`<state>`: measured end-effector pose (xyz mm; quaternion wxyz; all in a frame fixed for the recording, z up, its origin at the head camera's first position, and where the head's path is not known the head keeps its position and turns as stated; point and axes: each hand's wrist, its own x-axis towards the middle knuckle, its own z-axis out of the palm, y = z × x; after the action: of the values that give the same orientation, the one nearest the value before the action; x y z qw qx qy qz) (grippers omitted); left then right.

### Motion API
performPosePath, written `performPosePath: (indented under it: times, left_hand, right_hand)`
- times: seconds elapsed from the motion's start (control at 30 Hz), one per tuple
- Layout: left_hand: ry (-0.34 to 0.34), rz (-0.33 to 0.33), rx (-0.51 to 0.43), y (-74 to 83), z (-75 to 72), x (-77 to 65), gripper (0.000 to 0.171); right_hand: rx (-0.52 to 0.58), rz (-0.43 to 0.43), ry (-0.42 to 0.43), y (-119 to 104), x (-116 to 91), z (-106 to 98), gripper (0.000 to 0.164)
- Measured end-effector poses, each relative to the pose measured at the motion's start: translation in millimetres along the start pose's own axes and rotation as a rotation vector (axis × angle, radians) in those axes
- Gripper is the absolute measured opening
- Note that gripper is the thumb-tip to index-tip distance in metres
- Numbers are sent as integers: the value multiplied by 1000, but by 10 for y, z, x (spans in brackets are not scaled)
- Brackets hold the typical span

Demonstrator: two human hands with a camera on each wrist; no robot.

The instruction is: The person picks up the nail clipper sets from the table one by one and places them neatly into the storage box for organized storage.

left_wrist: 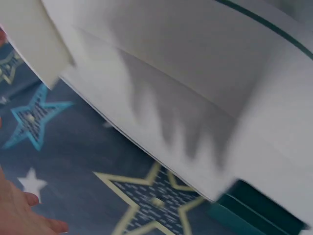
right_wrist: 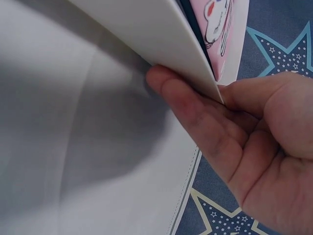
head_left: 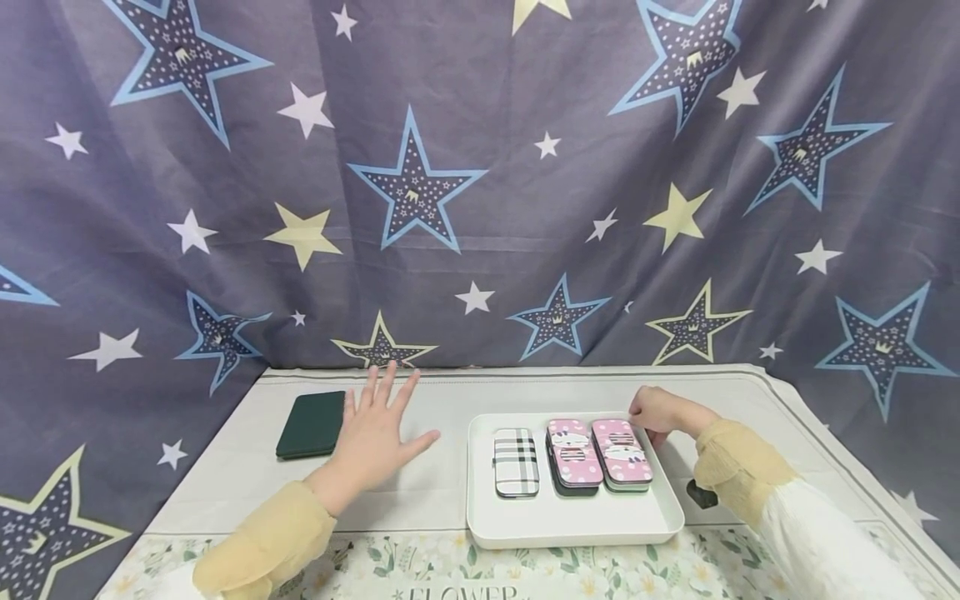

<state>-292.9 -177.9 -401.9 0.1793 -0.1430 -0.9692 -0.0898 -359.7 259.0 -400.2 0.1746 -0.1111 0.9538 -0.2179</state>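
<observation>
A white tray stands right of the middle of the table. My right hand pinches its right rim; in the right wrist view, the thumb is on the inner side of the tray wall and the fingers are beneath. Inside the tray lie a plaid case and two pink cat-print cases, the middle one and the right one, both with darker layers showing below. With fingers spread, my left hand is over the table between the tray and a dark green case, holding nothing.
The table cover is pale, with a flower-printed band along the front. Behind the table hangs a star-patterned curtain. A small black thing shows beside my right sleeve.
</observation>
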Motion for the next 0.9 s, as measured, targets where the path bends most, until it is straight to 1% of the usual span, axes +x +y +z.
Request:
performPosePath:
  times: [0.1, 0.2, 0.5, 0.77, 0.9]
  left_hand:
    - [17, -37, 16, -183, 25, 9, 92]
    - [21, -65, 27, -341, 42, 14, 92]
    - [-5, -179, 27, -735, 72, 39, 92]
    - [-56, -283, 28, -1103, 99, 86, 95]
    - [-70, -341, 22, -1227, 114, 95, 96]
  right_hand:
    - [-13, -10, -4, -5, -5, -4, 20]
    - [-13, -1, -7, -25, -17, -16, 20]
    - [-34, -12, -5, -32, -27, -12, 22]
    - [-26, -21, -9, -14, -7, -2, 24]
    - [-22, -13, -13, -23, -8, -11, 23]
